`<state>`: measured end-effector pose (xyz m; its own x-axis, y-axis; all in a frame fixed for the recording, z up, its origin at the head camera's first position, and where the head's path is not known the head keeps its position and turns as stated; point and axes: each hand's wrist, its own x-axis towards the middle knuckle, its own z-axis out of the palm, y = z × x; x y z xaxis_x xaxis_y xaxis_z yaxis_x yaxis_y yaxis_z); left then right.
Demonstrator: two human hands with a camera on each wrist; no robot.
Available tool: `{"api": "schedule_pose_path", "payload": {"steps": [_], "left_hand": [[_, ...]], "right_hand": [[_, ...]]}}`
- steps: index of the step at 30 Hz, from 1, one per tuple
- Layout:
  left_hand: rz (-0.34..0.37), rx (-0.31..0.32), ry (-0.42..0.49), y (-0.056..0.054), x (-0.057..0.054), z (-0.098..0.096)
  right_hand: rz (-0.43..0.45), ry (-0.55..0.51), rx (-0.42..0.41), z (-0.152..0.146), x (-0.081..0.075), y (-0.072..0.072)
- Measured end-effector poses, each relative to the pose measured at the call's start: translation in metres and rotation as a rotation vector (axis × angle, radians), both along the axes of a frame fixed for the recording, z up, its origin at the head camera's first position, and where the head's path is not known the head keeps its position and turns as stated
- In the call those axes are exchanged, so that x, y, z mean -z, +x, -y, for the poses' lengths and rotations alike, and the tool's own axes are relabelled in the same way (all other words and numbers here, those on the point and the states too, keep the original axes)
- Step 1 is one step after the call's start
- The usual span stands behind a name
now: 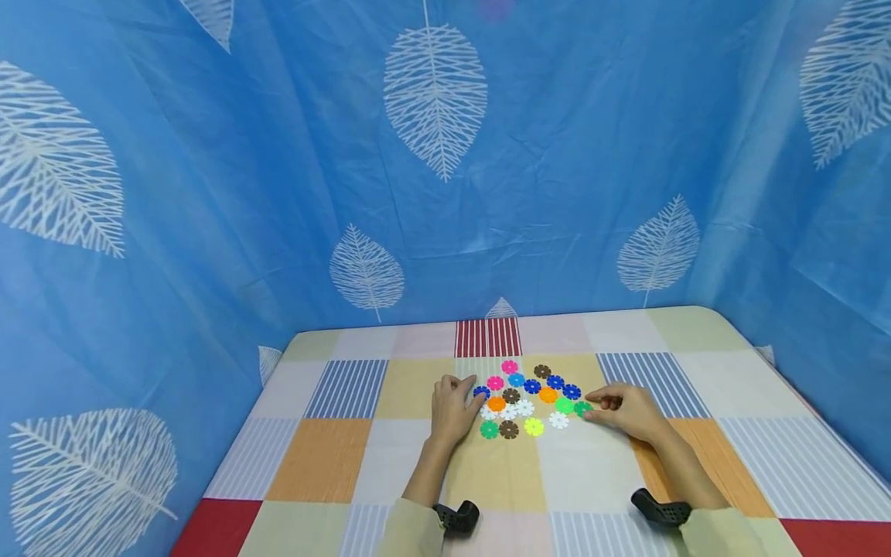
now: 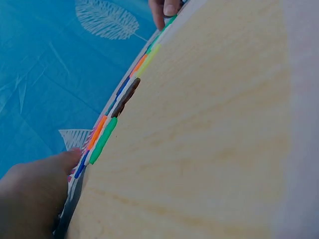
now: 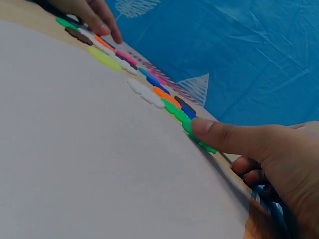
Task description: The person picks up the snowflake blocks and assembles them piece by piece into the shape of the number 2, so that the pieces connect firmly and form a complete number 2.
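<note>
Notched plastic snowflake building discs in several colours lie flat in a loose cluster on the cloth. My right hand [image 1: 629, 410] is at the cluster's right edge, its thumb [image 3: 219, 135] and index finger pinching a green disc [image 1: 582, 408] by its edge. The other fingers of that hand are curled under. At the left edge my left hand [image 1: 454, 406] rests with relaxed fingers, thumb and index tips right at a blue disc [image 1: 482, 392]. Close to it lie an orange disc [image 1: 496, 404] and a dark green disc [image 1: 489, 429]. A light green disc [image 1: 564, 404] touches the pinched one.
A patchwork-patterned cloth [image 1: 411, 456] covers the table. Blue curtains [image 1: 557, 155] with white leaf prints hang at the back and both sides. Black wrist mounts [image 1: 457, 518] sit on both forearms. A yellow disc [image 1: 534, 426] and a white disc [image 1: 558, 420] lie along the cluster's near side.
</note>
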<state>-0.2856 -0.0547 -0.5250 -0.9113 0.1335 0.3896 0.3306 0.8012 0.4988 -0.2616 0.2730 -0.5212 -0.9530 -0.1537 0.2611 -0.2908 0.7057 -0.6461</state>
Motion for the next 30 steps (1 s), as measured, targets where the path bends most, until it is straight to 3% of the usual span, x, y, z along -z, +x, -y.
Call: {"api": "schedule_pose_path", "payload": {"steps": [5,11,19,25,30], "left_hand": [[-0.042,0.008,-0.069,0.0,-0.002,0.0],[-0.097,0.003,-0.074,-0.001,0.0,0.0],[-0.045,-0.002,0.032,0.0,-0.001,0.001],[-0.041,0.071,0.075,-0.002,0.001,0.006],[0.021,0.126,0.128,-0.001,0.0,0.012]], "right_hand": [[-0.036,0.003,-0.021,0.0,0.001,0.0],[-0.057,-0.022,-0.057,-0.001,0.002,0.001],[-0.002,-0.087,-0.07,0.002,0.001,0.003],[-0.024,-0.112,-0.061,0.002,0.002,0.004],[-0.021,-0.172,-0.072,0.002,0.003,0.004]]}}
